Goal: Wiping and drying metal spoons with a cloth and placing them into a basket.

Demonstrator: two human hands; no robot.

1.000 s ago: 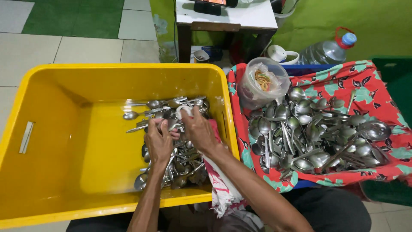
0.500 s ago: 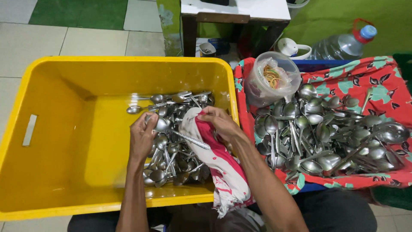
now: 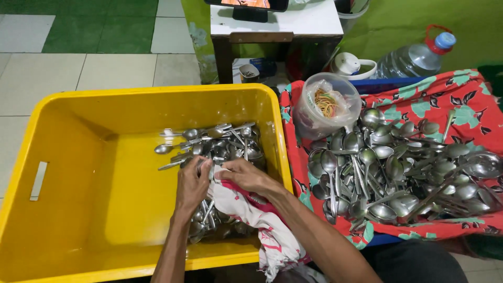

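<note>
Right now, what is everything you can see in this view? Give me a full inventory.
large yellow plastic crate: one, yellow, left of view on the floor
steel spoons in the crate: many, silver, right half of the crate
white and pink cloth: one, draped over the crate's front rim
steel spoons on red floral cloth: many, silver, right
clear plastic tub of rubber bands: one, beside the crate
clear water bottle, blue cap: one, top right
white table: one, top
left hand: on the spoons
right hand: on the cloth
</note>
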